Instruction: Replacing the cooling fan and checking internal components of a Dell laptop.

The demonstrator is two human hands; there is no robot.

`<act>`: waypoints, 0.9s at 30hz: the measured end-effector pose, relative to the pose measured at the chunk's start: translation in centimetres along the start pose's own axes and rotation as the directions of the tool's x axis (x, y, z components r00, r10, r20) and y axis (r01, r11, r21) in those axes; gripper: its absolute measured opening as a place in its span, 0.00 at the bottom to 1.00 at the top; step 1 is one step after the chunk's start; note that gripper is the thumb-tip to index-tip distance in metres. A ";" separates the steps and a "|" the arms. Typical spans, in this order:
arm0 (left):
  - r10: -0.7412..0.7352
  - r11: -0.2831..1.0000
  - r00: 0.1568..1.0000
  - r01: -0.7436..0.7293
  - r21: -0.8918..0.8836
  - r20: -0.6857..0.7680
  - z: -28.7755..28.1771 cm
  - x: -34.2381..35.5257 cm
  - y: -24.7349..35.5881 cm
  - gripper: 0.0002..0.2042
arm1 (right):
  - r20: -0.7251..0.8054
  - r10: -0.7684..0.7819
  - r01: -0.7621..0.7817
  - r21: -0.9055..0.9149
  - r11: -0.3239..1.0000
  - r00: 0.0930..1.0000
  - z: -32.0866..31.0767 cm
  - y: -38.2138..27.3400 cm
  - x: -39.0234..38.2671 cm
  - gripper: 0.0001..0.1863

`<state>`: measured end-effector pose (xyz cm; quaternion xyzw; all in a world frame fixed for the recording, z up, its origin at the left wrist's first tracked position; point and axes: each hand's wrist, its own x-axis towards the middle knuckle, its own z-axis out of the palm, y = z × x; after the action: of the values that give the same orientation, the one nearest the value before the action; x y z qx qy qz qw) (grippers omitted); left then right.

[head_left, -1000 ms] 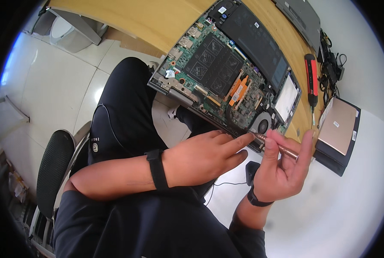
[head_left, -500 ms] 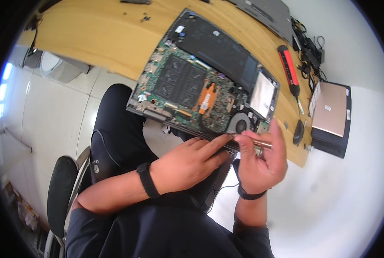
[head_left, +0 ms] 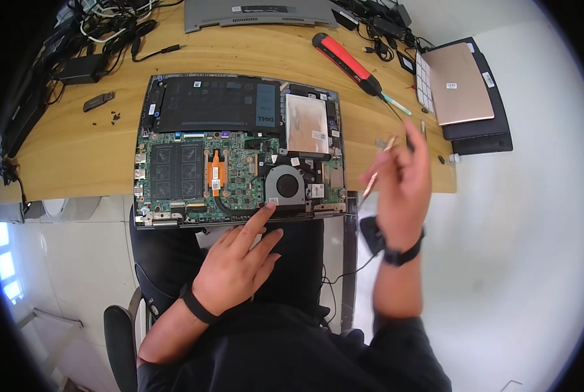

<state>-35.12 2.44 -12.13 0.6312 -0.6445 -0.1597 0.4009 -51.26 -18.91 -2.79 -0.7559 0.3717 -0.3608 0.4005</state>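
Observation:
An opened laptop [head_left: 253, 145] lies at the table's near edge with its circuit board, black battery [head_left: 204, 108] and round fan [head_left: 285, 185] exposed. My left hand [head_left: 230, 271] holds nothing; its fingers are apart, and the index fingertip rests by the fan's lower left corner, where a dark heat pipe [head_left: 230, 210] runs. Right of the laptop, in the air, my right hand [head_left: 403, 189] grips a slim copper-coloured screwdriver [head_left: 371, 185]. That hand is somewhat blurred, and the tool points down, away from the laptop.
A red and black electric screwdriver [head_left: 347, 63] lies at the right behind the laptop. Loose screws [head_left: 115, 117] and a small dark stick [head_left: 98, 101] are on the left. Beyond stand a grey laptop cover [head_left: 259, 14], tangled cables [head_left: 119, 32] and a rose-gold laptop [head_left: 458, 85].
My right hand has lifted the screwdriver off the laptop's near edge and moved right. My left hand's index finger now touches beside the fan. The view has turned, and the laptop appears straighter.

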 end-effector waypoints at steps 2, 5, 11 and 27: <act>-0.003 1.000 1.000 0.003 0.001 0.010 -0.1 -0.1 0.1 0.22 | 0.022 0.089 -0.085 -0.141 0.986 0.996 -2.8 2.4 2.9 0.31; -0.004 1.000 1.000 0.004 0.007 0.014 -0.2 -0.1 0.3 0.22 | 0.126 0.049 0.015 -0.463 0.886 0.991 -5.7 6.8 7.0 0.30; -0.001 1.000 1.000 0.000 0.030 0.021 -0.2 0.2 0.3 0.21 | 0.188 -0.181 0.260 -0.710 0.655 0.965 -7.0 10.2 11.5 0.25; -0.035 0.931 0.998 0.015 0.366 0.048 -0.3 4.5 3.6 0.31 | 0.130 0.119 -0.109 -0.084 0.991 0.984 -4.2 11.2 3.4 0.13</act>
<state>-36.86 -1.16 -7.98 0.6984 -0.6653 -0.0591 0.2571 -56.31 -27.77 -9.97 -0.7707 0.4000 -0.2712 0.4153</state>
